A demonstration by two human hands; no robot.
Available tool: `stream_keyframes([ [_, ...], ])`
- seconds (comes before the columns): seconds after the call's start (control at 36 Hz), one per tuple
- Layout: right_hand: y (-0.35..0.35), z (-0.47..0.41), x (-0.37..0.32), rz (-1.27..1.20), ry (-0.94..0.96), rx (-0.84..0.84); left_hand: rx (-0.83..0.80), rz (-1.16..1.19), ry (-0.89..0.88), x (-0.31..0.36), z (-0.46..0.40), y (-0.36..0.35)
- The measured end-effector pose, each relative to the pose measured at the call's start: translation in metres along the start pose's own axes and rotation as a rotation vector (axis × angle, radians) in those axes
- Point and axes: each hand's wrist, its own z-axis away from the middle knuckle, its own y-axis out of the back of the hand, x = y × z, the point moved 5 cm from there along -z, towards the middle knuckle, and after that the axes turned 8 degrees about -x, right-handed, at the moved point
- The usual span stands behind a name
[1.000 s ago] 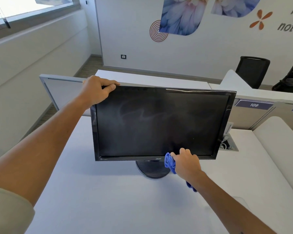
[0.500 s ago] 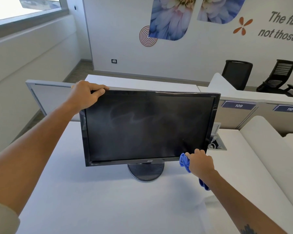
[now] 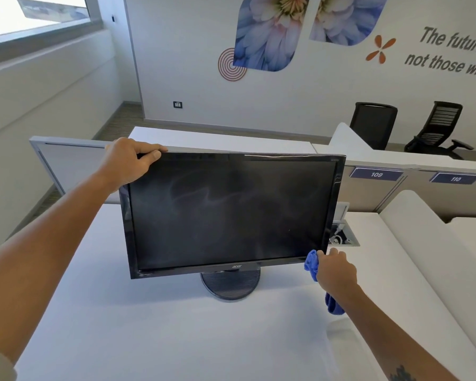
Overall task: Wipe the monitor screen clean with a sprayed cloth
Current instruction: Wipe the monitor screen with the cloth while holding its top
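A black monitor (image 3: 231,210) stands on a round base (image 3: 230,283) on the white desk (image 3: 149,339). Faint wipe streaks show across the upper left of its dark screen. My left hand (image 3: 129,160) grips the monitor's top left corner, fingers curled over the top edge. My right hand (image 3: 335,268) holds a bunched blue cloth (image 3: 311,264) against the bottom right corner of the frame. A tail of the cloth hangs below my wrist.
A cable hatch (image 3: 342,237) is set in the desk just right of the monitor. Low grey partitions (image 3: 66,163) run behind it, with labels 109 and 110. Two black office chairs (image 3: 374,125) stand at the far wall.
My right hand has slid the cloth rightward along the bottom bezel to the bottom right corner. My left hand has kept its hold on the top left corner.
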Motion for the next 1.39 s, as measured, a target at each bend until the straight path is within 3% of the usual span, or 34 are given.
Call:
stream_keyframes([
  [0.14,-0.008,-0.002,0.005,-0.212,-0.033,-0.104,-0.006,0.012,-0.002,-0.006,-0.004,0.0],
  [0.36,-0.025,0.006,0.007,-1.429,-0.086,-0.408,-0.001,0.038,-0.043,-0.005,-0.002,0.0],
  [0.44,-0.026,0.012,0.001,-1.734,-0.01,-0.399,-0.001,0.036,-0.044,-0.007,-0.003,0.0],
  [0.58,-0.016,0.02,0.0,-2.017,0.095,-0.372,0.007,0.048,-0.045,-0.007,-0.003,0.0],
  [0.72,-0.012,0.022,0.005,-2.39,0.398,-0.375,0.002,0.065,-0.043,-0.005,-0.001,0.0],
  [0.78,-0.027,0.03,-0.001,-2.429,0.424,-0.42,0.003,0.063,-0.045,-0.004,0.0,0.0],
  [0.97,-0.077,0.068,-0.056,-2.302,0.174,-0.524,-0.002,0.076,-0.044,-0.003,0.002,0.0],
  [1.17,-0.051,0.073,-0.064,-2.695,0.351,-0.312,-0.023,0.065,-0.045,-0.005,-0.001,0.0],
  [1.31,-0.065,0.084,-0.09,-2.623,0.309,-0.384,-0.023,0.061,-0.029,-0.012,-0.003,-0.001],
  [1.39,-0.068,0.088,-0.095,-2.642,0.232,-0.321,-0.019,0.04,-0.022,-0.012,-0.003,-0.001],
])
